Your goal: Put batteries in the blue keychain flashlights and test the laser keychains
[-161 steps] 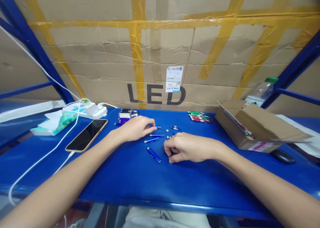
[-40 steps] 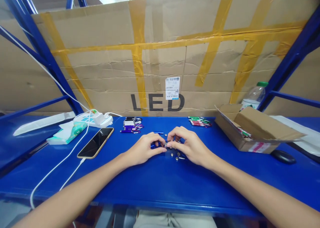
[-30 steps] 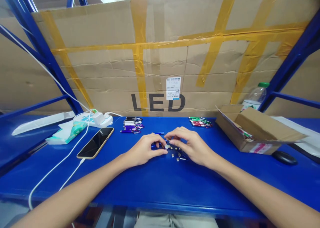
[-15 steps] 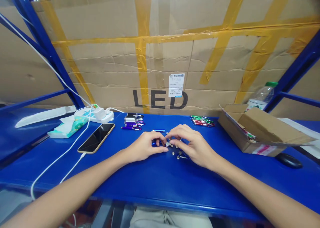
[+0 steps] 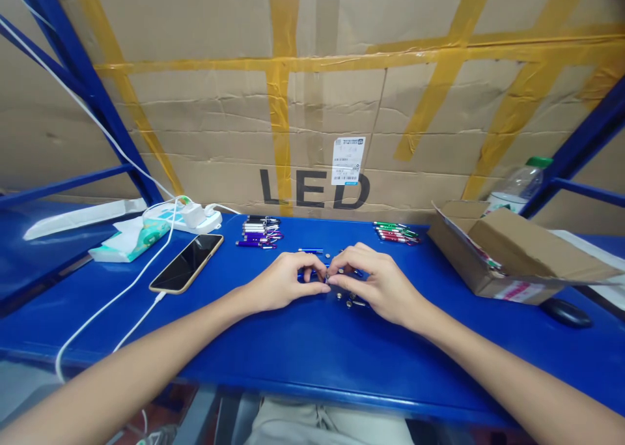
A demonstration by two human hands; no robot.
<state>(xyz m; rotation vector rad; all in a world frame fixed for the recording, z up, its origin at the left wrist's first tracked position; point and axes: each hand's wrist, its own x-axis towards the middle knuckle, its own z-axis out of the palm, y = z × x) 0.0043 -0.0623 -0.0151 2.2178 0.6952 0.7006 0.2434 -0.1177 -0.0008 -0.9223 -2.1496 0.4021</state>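
My left hand (image 5: 288,281) and my right hand (image 5: 378,279) meet over the blue table, fingertips pinched together. A tiny silvery piece (image 5: 327,278) shows between them, mostly hidden by the fingers. Blue metal shows behind the curled fingers of the left hand; whether it is held or lies on the table I cannot tell. Just beyond lies a slim blue metal tube (image 5: 311,250). Small round metal parts (image 5: 338,296) are scattered beside and under the right hand, with a short metal clip-like part (image 5: 359,302) among them.
Black, silver and purple penlights with clips (image 5: 258,230) lie at the back left, green and red ones (image 5: 396,232) at the back right. A phone (image 5: 186,264) on a cable, tissues (image 5: 129,240) and a power strip (image 5: 195,218) sit left. An open carton (image 5: 488,256) and black mouse (image 5: 566,313) stand right.
My right fingertips have closed in on the left ones. The silvery piece, plainer before, is now largely covered. The view has tilted slightly.
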